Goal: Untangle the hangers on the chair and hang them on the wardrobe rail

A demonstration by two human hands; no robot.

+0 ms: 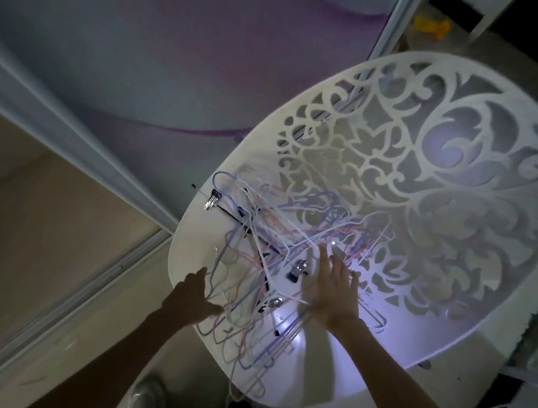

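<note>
One white chair (447, 229) with cut-out scrollwork; one tangled heap of thin wire hangers (261, 272), blue, pink, white, count unclear, on its seat. Left hand (192, 300) grip pinches hanger wire; right hand (335, 289) grip flat, fingers spread on heap.

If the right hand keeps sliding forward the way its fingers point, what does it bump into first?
Probably the tangled hangers: the right hand lies spread over them, its fingers aimed up the white chair, so more wires come first, then the cut-out backrest. Depth is hard to judge.
</note>
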